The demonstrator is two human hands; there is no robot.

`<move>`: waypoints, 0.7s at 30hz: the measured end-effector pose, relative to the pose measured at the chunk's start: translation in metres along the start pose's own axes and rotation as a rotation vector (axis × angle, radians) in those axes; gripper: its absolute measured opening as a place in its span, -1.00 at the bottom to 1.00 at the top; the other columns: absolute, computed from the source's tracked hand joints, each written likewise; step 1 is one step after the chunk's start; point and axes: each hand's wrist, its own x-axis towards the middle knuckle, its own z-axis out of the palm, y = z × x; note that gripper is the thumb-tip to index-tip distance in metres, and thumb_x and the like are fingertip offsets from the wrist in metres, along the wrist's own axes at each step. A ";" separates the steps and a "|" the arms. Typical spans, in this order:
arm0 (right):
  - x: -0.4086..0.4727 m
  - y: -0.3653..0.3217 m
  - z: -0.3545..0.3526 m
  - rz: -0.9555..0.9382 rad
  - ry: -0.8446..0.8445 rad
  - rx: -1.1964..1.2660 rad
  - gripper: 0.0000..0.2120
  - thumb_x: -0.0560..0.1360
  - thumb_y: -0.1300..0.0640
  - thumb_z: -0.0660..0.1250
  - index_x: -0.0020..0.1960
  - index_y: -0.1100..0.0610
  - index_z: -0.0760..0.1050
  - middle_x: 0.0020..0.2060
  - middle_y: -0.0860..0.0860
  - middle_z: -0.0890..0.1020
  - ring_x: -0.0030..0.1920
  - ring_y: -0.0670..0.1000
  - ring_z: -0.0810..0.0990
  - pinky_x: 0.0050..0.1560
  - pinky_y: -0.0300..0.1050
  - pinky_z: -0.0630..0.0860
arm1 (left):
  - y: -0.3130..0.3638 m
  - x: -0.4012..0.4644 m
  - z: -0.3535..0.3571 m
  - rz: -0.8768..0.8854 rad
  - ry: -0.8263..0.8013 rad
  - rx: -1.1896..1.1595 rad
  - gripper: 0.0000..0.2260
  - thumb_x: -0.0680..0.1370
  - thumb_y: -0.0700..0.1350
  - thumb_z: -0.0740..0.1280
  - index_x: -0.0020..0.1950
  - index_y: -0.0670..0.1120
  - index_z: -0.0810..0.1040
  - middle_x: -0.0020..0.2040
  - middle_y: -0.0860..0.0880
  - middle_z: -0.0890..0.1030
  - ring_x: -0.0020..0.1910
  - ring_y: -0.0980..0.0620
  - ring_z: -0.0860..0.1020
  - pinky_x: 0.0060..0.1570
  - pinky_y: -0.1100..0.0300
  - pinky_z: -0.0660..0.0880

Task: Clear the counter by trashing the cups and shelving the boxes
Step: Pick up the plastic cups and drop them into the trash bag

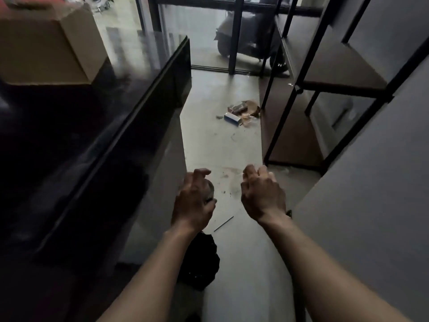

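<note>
My left hand (192, 203) is curled around a small greyish cup (209, 190), which is blurred and mostly hidden by the fingers. It hangs just above a black trash bag (199, 261) on the floor beside the counter. My right hand (263, 196) hovers level with the left, fingers loosely curled and apart, holding nothing. A large cardboard box (46, 43) stands on the dark glossy counter (130, 94) at the upper left, far from both hands.
A black-framed shelf unit (325, 73) with brown boards lines the right side, next to a grey wall. Scraps and a small blue-white box (232, 118) lie on the floor ahead. A thin stick (223, 223) lies near my hands. Beyond a glass door stands a scooter (250, 38).
</note>
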 end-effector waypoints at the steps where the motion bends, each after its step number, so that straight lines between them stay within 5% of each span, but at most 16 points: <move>1: -0.001 0.002 0.024 0.020 -0.038 0.022 -0.81 0.64 0.04 0.13 0.18 0.06 0.43 0.09 0.13 0.53 0.12 0.23 0.52 -0.13 0.05 0.45 | -0.019 -0.002 0.012 -0.041 -0.010 0.016 -0.40 0.35 -0.17 0.52 0.28 0.16 0.35 0.21 0.04 0.46 0.12 -0.07 0.55 0.03 0.06 0.54; 15: -0.048 0.062 0.297 0.340 -0.452 0.144 -0.72 0.65 -0.05 0.09 0.23 0.07 0.42 0.18 0.08 0.55 0.22 0.17 0.51 0.06 0.06 0.51 | -0.203 -0.062 0.168 -0.491 -0.093 0.119 -0.42 0.23 -0.13 0.62 0.18 0.04 0.49 0.09 0.02 0.50 0.05 -0.03 0.56 0.05 0.18 0.46; 21: -0.070 0.077 0.352 0.465 -0.542 0.157 -0.70 0.65 -0.04 0.07 0.23 0.09 0.43 0.21 0.08 0.56 0.24 0.15 0.51 0.07 0.04 0.48 | -0.231 -0.077 0.220 -0.581 -0.126 0.109 -0.41 0.21 -0.10 0.64 0.17 0.02 0.49 0.09 -0.02 0.49 0.03 -0.05 0.58 0.09 0.02 0.54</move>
